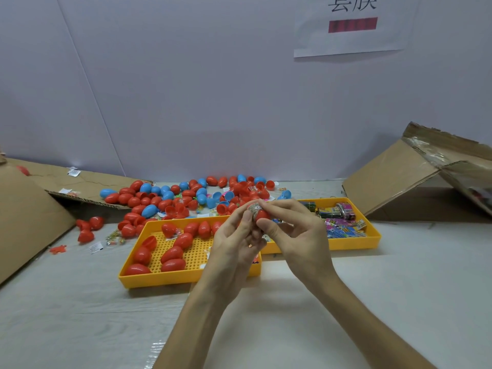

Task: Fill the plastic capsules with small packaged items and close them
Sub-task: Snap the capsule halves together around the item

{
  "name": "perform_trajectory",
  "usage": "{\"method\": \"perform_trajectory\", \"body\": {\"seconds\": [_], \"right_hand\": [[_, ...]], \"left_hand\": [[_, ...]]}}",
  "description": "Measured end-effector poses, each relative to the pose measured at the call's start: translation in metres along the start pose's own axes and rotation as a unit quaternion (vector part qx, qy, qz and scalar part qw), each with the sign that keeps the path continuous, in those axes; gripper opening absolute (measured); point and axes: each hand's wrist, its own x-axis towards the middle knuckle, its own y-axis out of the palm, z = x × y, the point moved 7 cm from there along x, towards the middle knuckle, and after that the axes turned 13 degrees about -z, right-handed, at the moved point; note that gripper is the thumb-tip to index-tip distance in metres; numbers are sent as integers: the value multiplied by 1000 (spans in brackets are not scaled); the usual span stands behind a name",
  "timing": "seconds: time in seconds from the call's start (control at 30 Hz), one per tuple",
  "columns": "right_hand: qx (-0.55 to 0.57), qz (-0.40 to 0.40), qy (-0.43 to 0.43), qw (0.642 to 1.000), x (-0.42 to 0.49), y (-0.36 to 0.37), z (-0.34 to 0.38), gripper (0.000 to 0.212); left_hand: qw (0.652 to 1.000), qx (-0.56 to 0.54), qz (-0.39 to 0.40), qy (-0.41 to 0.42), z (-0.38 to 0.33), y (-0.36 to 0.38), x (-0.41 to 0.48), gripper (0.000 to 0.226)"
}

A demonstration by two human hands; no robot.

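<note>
We grip a red capsule half (261, 214) in both hands, left hand (237, 241) and right hand (290, 230), with a small packet (254, 209) in it, above the yellow trays (186, 278).

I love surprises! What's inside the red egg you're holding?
A small printed packet pokes out of the red capsule, held by the left hand and right hand. Fingers cover the rest, so what the packet holds cannot be seen.
</note>
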Motion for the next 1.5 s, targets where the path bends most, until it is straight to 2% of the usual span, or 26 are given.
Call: {"method": "perform_trajectory", "body": {"seconds": [0.13, 0.27, 0.37, 0.47, 0.57, 0.8, 1.03, 1.17, 1.37, 1.5], "right_hand": [[21, 2, 19, 1000, 0, 0, -2, 35], [25, 16, 56, 998, 2, -1, -3, 19], [6, -1, 44, 999, 4, -5, 1, 12], [-8, 6, 48, 999, 3, -6, 3, 14], [-27, 15, 36, 999, 2, -4, 4, 14], [-32, 17, 36, 999, 2, -3, 5, 17], [-70, 19, 4, 997, 1, -3, 7, 6], [-124, 5, -73, 990, 1, -4, 14, 4], [-182, -1, -132, 974, 2, -5, 17, 7], [-193, 8, -151, 970, 2, -4, 18, 5]], "left_hand": [[1000, 3, -7, 2, -2, -1, -1, 36], [998, 36, -36, 29, -5, -2, -1, 36], [997, 45, -54, 39, -9, -4, -1, 32], [995, 53, -67, 50, -12, -7, 0, 28], [992, 62, -84, 68, -15, -9, 1, 37], [992, 76, -75, 68, -17, -9, 0, 32], [988, 103, -84, 83, -18, -10, 0, 37], [984, 128, -79, 97, -17, -9, 0, 38], [974, 187, -11, 124, -18, 0, -4, 40], [972, 192, -8, 133, -20, 1, -6, 37]]}}
